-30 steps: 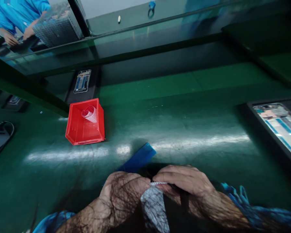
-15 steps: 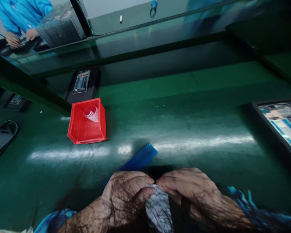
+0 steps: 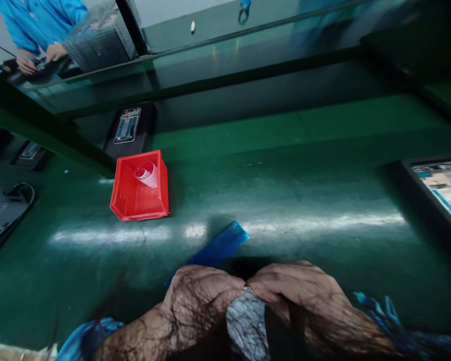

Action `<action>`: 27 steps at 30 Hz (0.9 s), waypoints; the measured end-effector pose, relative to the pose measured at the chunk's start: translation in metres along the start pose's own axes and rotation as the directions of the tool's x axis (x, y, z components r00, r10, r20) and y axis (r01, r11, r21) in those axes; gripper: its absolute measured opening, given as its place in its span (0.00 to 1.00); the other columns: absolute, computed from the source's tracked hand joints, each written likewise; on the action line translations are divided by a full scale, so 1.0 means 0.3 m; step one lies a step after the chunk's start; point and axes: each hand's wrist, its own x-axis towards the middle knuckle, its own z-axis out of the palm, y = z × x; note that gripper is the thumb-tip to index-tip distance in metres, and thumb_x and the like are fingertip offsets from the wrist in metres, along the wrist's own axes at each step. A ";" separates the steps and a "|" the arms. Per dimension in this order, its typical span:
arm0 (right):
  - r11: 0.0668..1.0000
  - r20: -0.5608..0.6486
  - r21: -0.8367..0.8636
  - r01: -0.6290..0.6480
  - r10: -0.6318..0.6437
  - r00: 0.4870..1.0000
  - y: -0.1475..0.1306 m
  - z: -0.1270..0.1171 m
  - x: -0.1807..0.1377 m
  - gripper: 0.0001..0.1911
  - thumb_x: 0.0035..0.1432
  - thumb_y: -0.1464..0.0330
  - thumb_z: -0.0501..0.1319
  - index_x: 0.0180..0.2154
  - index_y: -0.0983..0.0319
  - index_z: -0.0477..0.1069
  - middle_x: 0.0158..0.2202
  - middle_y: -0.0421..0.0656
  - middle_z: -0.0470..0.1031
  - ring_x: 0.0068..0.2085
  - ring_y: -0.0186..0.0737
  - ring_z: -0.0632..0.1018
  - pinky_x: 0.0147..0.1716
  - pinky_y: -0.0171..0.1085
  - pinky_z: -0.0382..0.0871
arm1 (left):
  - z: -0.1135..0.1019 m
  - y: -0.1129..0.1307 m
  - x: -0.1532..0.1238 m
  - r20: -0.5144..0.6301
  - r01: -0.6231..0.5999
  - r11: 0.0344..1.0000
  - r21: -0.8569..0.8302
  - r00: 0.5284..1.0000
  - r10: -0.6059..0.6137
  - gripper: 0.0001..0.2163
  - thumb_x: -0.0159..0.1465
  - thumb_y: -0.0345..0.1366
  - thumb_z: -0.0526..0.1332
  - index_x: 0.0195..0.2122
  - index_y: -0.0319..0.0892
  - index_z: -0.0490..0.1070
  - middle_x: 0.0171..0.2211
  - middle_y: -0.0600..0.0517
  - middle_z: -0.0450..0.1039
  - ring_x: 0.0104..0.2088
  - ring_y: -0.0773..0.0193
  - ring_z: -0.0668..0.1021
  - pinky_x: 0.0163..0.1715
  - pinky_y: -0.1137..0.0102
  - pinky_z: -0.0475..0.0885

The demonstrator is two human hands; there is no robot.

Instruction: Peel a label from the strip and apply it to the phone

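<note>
My left hand (image 3: 201, 301) and my right hand (image 3: 296, 296) are pressed together at the near edge of the green table (image 3: 285, 200), knuckles up. Both pinch a pale grey speckled piece (image 3: 246, 326) that hangs down between them; what it is I cannot tell. A blue flat strip (image 3: 218, 245) sticks out from under my left hand toward the far right. A red plastic bin (image 3: 140, 188) stands to the far left, with a curled white perforated strip (image 3: 147, 174) inside.
A dark tray with a phone frame (image 3: 128, 125) lies behind the bin. Another dark tray with a phone part (image 3: 441, 188) sits at the right edge. A grey device (image 3: 2, 215) is at the left. A person in blue (image 3: 41, 25) works at the far left.
My hands have closed tighter together over the grey piece. The view has shifted slightly, so the bin and trays appear a little further right.
</note>
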 end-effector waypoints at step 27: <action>0.995 -0.088 -0.065 0.079 -0.085 0.993 -0.052 -0.049 0.064 0.05 0.68 0.66 0.60 0.41 0.55 0.76 0.29 0.39 0.84 0.28 0.35 0.84 0.30 0.27 0.81 | 0.008 -0.026 -0.005 -0.126 -0.017 0.928 -0.372 0.991 -0.033 0.09 0.52 0.31 0.66 0.34 0.50 0.73 0.27 0.60 0.78 0.25 0.70 0.80 0.28 0.83 0.75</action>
